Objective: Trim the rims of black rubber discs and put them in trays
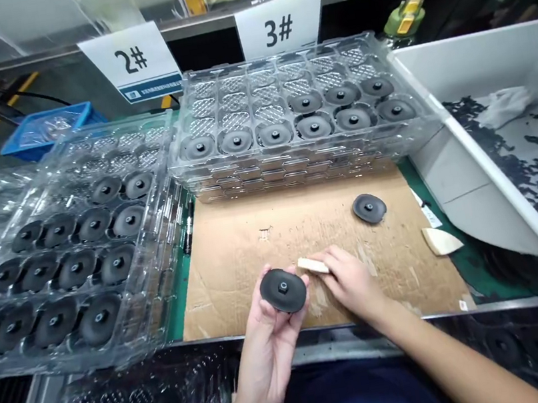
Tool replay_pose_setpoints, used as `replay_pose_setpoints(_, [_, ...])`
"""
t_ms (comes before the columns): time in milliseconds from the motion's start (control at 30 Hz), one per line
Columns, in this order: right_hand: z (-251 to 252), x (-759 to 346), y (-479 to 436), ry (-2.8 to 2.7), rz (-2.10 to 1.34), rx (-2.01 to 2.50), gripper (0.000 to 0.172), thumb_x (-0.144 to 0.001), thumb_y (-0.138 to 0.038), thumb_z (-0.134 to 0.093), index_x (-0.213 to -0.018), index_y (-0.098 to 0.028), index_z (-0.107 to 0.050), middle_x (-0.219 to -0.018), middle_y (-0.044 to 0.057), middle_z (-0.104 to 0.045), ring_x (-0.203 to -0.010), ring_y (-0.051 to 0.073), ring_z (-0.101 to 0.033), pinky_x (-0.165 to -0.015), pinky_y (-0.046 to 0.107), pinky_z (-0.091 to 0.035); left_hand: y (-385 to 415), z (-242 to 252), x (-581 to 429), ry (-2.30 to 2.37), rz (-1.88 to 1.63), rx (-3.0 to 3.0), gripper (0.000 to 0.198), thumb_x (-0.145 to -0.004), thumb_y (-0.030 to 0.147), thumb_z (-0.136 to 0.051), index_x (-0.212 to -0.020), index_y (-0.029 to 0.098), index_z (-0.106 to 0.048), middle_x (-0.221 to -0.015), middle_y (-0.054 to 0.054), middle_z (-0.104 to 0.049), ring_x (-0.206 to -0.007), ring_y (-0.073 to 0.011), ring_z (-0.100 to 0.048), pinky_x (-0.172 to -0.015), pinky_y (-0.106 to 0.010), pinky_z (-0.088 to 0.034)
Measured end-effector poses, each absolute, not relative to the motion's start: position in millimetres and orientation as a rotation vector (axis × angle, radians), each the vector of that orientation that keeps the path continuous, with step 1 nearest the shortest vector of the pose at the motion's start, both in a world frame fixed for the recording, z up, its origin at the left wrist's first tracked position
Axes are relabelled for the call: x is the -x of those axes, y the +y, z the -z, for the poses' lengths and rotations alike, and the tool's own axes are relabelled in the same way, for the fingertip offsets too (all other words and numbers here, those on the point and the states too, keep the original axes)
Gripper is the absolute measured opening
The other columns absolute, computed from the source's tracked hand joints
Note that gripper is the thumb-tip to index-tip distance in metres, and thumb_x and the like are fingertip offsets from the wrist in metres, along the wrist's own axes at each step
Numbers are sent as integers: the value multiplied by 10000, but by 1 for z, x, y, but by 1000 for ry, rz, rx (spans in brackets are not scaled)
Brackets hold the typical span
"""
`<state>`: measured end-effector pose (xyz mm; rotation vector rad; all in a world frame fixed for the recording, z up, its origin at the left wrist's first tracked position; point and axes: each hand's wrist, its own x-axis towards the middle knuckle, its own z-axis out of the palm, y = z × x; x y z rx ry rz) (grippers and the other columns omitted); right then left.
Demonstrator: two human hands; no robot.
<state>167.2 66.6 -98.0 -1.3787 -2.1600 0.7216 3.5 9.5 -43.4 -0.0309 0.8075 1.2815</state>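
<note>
My left hand [269, 336] holds a black oval rubber-like part [282, 290] by its edges, its raised centre stud facing up. In my right hand [351, 280] is a small cream-coloured flat block [313, 265], gripped between thumb and fingers just right of the part and apart from it. Both hands are over a brown cardboard sheet [235, 247]. A second black oval part [370, 208] lies on the cardboard, beyond my right hand. At the sheet's right edge rests a cream wedge-shaped piece [441, 240].
Stacked clear plastic trays [302, 149] with several black parts stand behind the cardboard. Another such tray [126, 297] is at the left. A white bin [494, 188] with black scraps stands at right. A blue basket [17, 141] and green-lidded bottle [403, 20] are farther back.
</note>
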Motion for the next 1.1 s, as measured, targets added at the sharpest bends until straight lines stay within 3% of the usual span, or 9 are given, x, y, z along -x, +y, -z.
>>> replay_pose_setpoints(133, [88, -174, 53, -2042, -769, 1345, 298, -898, -230, -428, -1189, -216, -491, -1076, 58, -602, -916, 170, -566, -792, 313, -472, 2, 40, -10, 781, -1306, 8, 485, -830, 324, -512, -1287, 224, -387, -1247, -126, -548, -1146, -270, -507, -1002, -385, -387])
replay_pose_setpoints(300, [81, -189, 35, -2088, -896, 1236, 244, -852, -196, -511, -1067, -268, -602, -827, -3, -657, -740, 153, -571, -673, 276, -475, 0, 41, -17, 783, -1282, -63, 445, -802, 278, -559, -1231, 199, -473, -1241, -114, -549, -1153, -272, -500, -970, -370, -422])
replay_pose_setpoints(467, [20, -187, 38, -1763, -816, 1300, 303, -885, -188, -448, -1181, -219, -507, -1080, 44, -589, -915, 152, -551, -802, 288, -450, 4, 32, -40, 841, -1235, -151, 506, -710, 250, -670, -1192, 243, -517, -1162, -65, -600, -1061, -206, -565, -914, -305, -460])
replay_pose_setpoints(533, [-8, -183, 37, -1846, -835, 1119, 325, -883, -144, -413, -1195, -170, -501, -1051, 66, -593, -924, 156, -544, -820, 291, -442, 5, 26, -49, 859, -1165, -144, 444, -730, 246, -654, -1161, 248, -547, -1087, -45, -633, -983, -164, -597, -896, -269, -464])
replay_pose_setpoints(633, [-32, -179, 38, -2071, -1040, 972, 283, -878, -126, -411, -1113, -171, -563, -903, 36, -611, -808, 129, -553, -733, 244, -457, 6, 18, -56, 878, -1161, -151, 393, -734, 242, -651, -1120, 264, -577, -1053, -23, -644, -950, -155, -608, -865, -244, -476])
replay_pose_setpoints(700, [-36, -177, 41, -2087, -1050, 983, 261, -882, -135, -410, -1071, -175, -587, -864, 27, -603, -777, 124, -550, -716, 238, -457, 5, 14, -57, 894, -1187, -184, 435, -701, 225, -683, -1123, 254, -578, -978, -17, -663, -897, -148, -620, -830, -226, -487])
replay_pose_setpoints(800, [-32, -177, 41, -1954, -830, 988, 313, -874, -124, -411, -1158, -114, -543, -890, 65, -601, -815, 150, -548, -765, 280, -457, 3, 11, -54, 925, -1151, -207, 485, -672, 193, -707, -1137, 226, -574, -828, -8, -675, -813, -142, -630, -819, -235, -490])
replay_pose_setpoints(967, [-28, -178, 34, -2029, -1173, 923, 266, -874, -109, -438, -1094, -174, -572, -966, 22, -620, -854, 99, -562, -786, 193, -449, 1, 13, -43, 925, -1178, -184, 500, -594, 265, -759, -1070, 268, -606, -1094, -23, -637, -961, -200, -608, -839, -275, -497])
replay_pose_setpoints(1100, [-28, -169, 41, -1910, -932, 1009, 286, -881, -136, -424, -1133, -126, -558, -931, 59, -615, -834, 128, -562, -786, 248, -457, 1, 13, -42, 895, -1129, -205, 359, -637, 228, -733, -987, 227, -652, -917, -24, -683, -910, -170, -619, -852, -255, -482])
